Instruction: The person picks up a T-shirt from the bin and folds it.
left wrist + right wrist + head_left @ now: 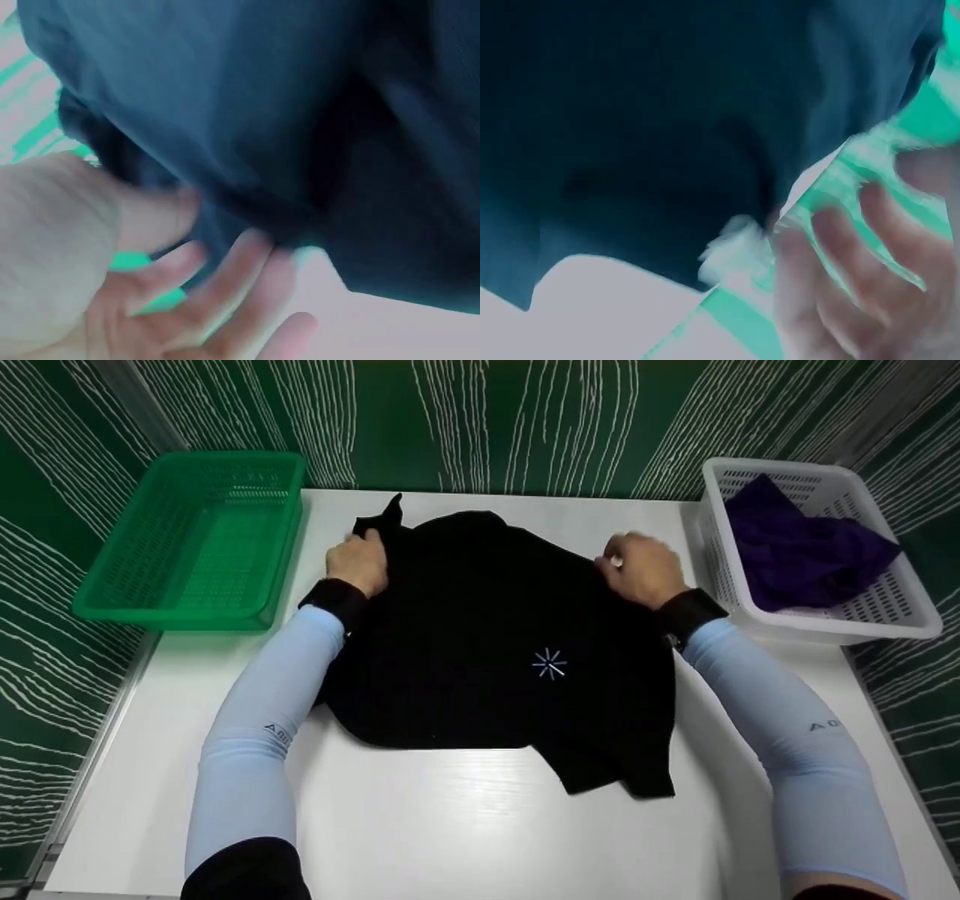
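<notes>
A black T-shirt (465, 637) is spread, partly bunched, over the white table, with a small white starburst print on it. At its upper left, my left hand (358, 562) pinches the cloth; the left wrist view has the thumb over the dark fabric (225, 97) and the fingers beneath. My right hand (645, 566) grips the shirt's upper right edge with curled fingers (847, 247). A small white, blurred patch (737, 251) shows by those fingertips. Sleeve-like corners of the shirt point toward me at lower right.
A green plastic basket (281, 562) stands at the back left. The white basket (847, 630) at the back right holds a crumpled purple cloth (802, 547). Behind the white table (450, 825) rises a green wall (397, 435) with white streaks.
</notes>
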The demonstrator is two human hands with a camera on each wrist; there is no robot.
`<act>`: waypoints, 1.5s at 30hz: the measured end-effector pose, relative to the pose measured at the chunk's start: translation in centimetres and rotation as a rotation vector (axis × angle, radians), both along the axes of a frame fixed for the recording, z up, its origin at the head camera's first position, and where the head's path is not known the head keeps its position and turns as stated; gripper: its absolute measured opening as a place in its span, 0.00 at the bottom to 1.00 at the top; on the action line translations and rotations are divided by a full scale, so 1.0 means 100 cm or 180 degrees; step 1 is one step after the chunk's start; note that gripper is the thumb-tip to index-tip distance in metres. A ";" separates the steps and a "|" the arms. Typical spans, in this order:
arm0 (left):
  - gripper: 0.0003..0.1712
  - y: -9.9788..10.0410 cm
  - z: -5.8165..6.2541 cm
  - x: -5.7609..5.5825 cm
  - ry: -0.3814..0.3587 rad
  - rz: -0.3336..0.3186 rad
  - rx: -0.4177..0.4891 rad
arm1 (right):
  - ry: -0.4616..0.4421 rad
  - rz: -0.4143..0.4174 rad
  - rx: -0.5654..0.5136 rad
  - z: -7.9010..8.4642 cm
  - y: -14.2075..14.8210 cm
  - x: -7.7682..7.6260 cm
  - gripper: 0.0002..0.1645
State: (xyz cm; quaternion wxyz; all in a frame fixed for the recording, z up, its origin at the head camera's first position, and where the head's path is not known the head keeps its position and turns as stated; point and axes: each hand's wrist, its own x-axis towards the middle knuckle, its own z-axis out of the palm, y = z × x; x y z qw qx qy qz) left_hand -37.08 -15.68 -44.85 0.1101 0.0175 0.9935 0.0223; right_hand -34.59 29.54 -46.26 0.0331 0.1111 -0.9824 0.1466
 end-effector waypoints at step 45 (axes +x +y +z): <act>0.61 -0.028 0.002 -0.006 -0.0419 0.0513 0.0877 | -0.0344 -0.0281 0.0766 -0.021 0.030 -0.012 0.24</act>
